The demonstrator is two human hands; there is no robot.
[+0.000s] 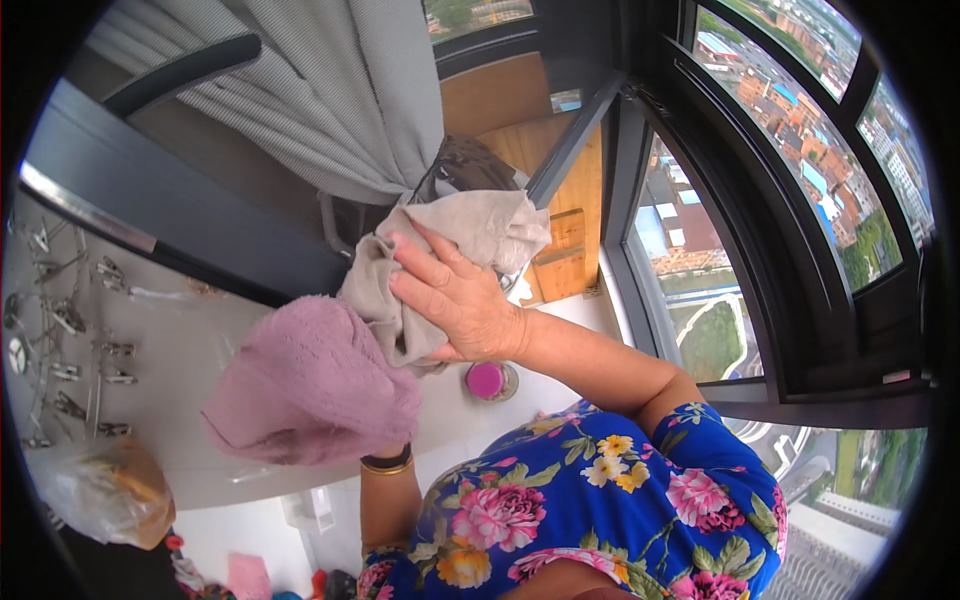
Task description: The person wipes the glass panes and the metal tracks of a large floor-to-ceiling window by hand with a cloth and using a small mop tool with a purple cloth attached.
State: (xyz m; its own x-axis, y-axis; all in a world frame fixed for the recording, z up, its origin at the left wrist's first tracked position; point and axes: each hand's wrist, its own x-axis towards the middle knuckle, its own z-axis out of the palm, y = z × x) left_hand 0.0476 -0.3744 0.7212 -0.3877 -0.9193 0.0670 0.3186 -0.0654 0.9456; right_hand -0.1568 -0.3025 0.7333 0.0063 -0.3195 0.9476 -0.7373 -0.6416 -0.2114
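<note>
My right hand [457, 300] is spread over a crumpled beige cloth [480, 225], its fingers pressed into the folds. The cloth lies against the end of a dark grey frame rail [247, 217]. Just left of it, a fluffy pink cloth [307, 382] covers my left hand; only the wrist, with a dark band and a gold bracelet [388, 466], shows below it. How the fingers of that hand are set is hidden. The two cloths touch along one side.
A pink-lidded jar [486, 381] stands below my right hand. Metal clips [67, 315] hang at the left above a plastic bag [112, 495]. A grey curtain [337, 90] hangs ahead, near a wooden board [562, 240]. Dark-framed windows [750, 225] line the right.
</note>
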